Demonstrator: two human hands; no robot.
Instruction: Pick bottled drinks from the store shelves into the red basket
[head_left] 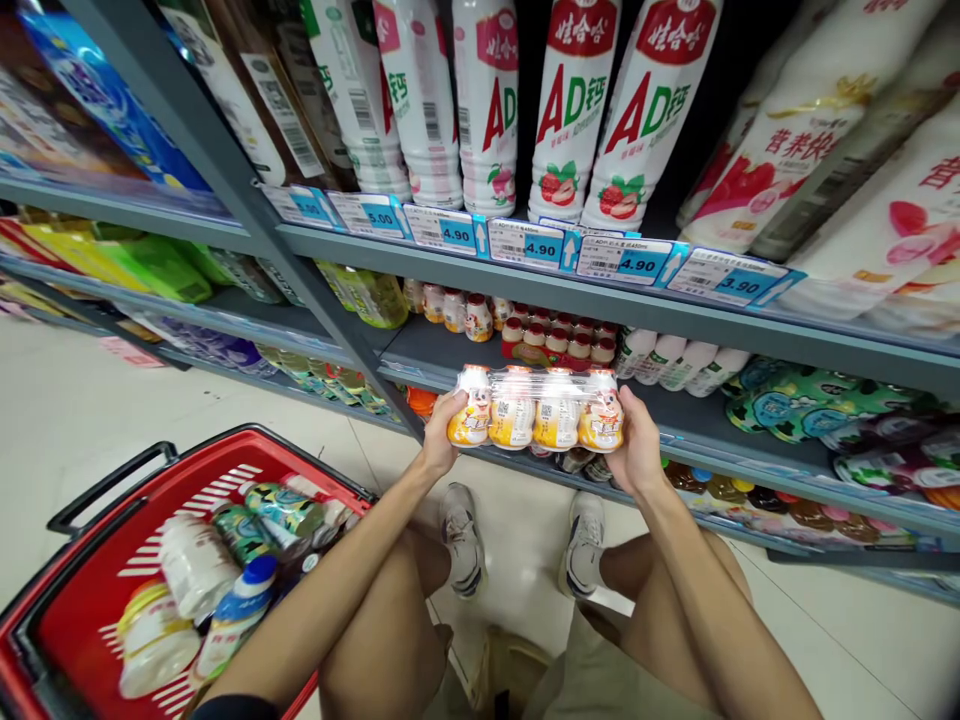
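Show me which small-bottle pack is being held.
The orange-and-white pack, ends in the left hand and right hand; others, like the red-and-cream pack, sit on the shelf.

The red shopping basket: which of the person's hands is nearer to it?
Left. The left hand holds the end of the bottle pack nearer the red shopping basket; the right hand holds the opposite end, farther away.

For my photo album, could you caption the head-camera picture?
Left hand and right hand hold a film-wrapped pack of small bottles before stocked shelves, a red basket at left.
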